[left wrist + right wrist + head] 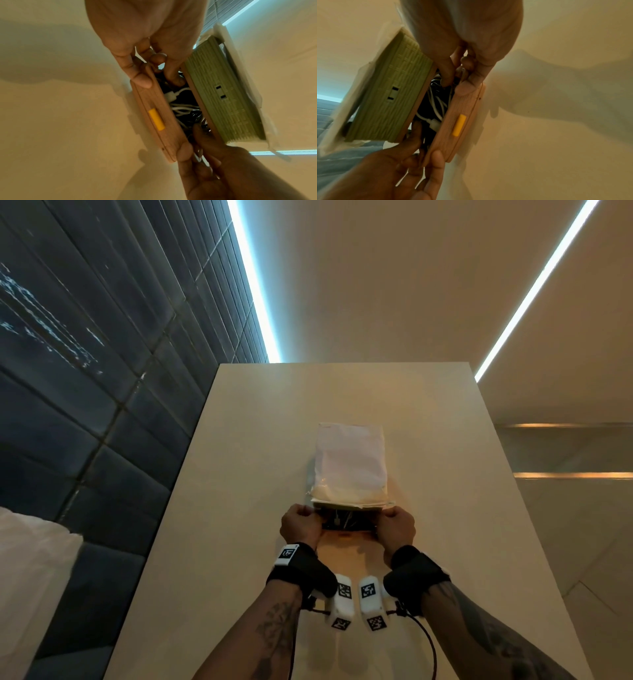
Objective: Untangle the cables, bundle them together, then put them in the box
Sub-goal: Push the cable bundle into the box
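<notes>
Forearms with black wrist straps [301,571] and white tagged camera blocks [343,599] reach forward over a pale beige table [239,474]. The left hand [300,525] and the right hand [395,527] sit at opposite ends of a shallow box [346,525] with a light wooden front edge [154,115] bearing a small yellow tab [156,119]. Each hand has its fingers curled: in the wrist views the thumbs press on the wooden edge while the other fingers [173,73] hook inside the opening, gripping the box. Inside the box lies a tangle of white and black cables [181,106], with a white plug [435,123] near the wooden edge; whether they are bundled is unclear. Just beyond the opening stands the box's olive-green ribbed lid [221,88] with two small slots, tilted up from the far side. Behind it, touching the lid, is a white plastic bag [349,463] on the table. Farther off are a dark panelled wall [102,354] and two bright light strips [253,278].
</notes>
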Demonstrator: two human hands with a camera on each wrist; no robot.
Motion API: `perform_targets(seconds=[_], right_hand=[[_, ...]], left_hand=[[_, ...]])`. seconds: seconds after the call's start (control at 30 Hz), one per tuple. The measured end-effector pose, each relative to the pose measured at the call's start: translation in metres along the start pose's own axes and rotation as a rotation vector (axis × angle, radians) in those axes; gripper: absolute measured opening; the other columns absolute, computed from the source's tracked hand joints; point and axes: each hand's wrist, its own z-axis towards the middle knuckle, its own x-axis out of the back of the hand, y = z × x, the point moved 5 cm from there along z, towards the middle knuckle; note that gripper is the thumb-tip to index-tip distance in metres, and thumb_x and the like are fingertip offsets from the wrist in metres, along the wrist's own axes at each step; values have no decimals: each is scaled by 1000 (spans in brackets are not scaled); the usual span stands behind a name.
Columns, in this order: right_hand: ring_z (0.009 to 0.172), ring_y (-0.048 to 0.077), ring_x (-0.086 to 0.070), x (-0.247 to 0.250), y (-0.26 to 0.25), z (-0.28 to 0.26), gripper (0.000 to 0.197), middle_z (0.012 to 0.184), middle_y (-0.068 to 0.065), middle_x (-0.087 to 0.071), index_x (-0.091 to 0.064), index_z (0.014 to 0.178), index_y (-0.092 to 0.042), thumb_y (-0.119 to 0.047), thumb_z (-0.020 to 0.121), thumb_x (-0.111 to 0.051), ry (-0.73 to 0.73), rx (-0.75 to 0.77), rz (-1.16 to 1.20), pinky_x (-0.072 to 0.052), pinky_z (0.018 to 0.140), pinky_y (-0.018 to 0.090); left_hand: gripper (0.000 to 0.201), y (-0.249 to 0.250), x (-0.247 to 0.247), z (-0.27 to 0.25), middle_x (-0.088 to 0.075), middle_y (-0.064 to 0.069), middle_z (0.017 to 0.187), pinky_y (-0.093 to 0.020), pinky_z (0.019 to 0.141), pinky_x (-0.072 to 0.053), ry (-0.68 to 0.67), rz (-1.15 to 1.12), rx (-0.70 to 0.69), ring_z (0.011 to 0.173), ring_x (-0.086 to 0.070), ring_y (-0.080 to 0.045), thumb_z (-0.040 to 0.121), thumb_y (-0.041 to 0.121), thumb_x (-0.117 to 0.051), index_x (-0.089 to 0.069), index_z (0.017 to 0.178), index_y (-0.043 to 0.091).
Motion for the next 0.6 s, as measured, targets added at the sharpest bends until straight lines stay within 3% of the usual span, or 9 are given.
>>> perform_targets(seconds=[0.13, 0.27, 0.33, 0.4, 0.47, 0.53, 0.6], right_hand=[[85, 41, -66, -1, 6, 0, 16, 82, 16, -65, -58, 70, -8, -1, 77, -70, -49, -6, 98, -59, 70, 57], [92, 46, -65, 3, 11, -5, 20, 90, 25, -65, -57, 81, 0, 9, 76, -73, -176, 40, 152, -57, 80, 56], [92, 43, -66, 6, 11, -4, 26, 93, 25, -67, -58, 86, 1, 8, 70, -78, -212, 86, 85, -58, 78, 53], [90, 38, -66, 7, 11, -3, 34, 92, 19, -69, -59, 86, -5, 3, 63, -83, -221, 124, -7, -58, 77, 54], [88, 34, -66, 7, 9, 0, 38, 89, 11, -69, -58, 84, -13, -6, 58, -85, -214, 169, -106, -56, 76, 56], [87, 30, -64, 8, 4, 1, 40, 89, 7, -67, -54, 87, -13, -9, 62, -84, -187, 211, -197, -56, 76, 52], [82, 27, -64, 8, -2, 1, 42, 92, 10, -66, -48, 95, -12, -8, 69, -81, -173, 254, -228, -56, 67, 38]], left_hand=[[19, -5, 0, -6, -67, -3, 81, -25, 66, -43, -28, -136, -87, 79, -61, -24, 73, -1, -74, -63, 79, 13], [29, -17, 6, -5, -72, -3, 87, -35, 79, -56, -160, -169, -228, 86, -69, -19, 69, -4, -79, -61, 84, 15], [30, -17, 8, -4, -72, -1, 86, -29, 77, -56, -183, -120, -303, 86, -69, -14, 68, 0, -82, -61, 84, 14], [31, -11, 9, -5, -71, 2, 84, -19, 71, -54, -169, -63, -362, 82, -68, -10, 67, 3, -84, -59, 84, 13], [35, -4, 9, -5, -69, 4, 81, -16, 67, -52, -120, -5, -409, 78, -66, -8, 65, 7, -85, -57, 83, 15], [41, -1, 8, -4, -68, 4, 81, -24, 69, -53, -100, 23, -410, 77, -65, -13, 64, 11, -87, -55, 89, 15], [51, 3, 7, -2, -68, 1, 85, -27, 71, -52, -107, 52, -397, 79, -65, -17, 64, 12, -87, -54, 103, 13]])
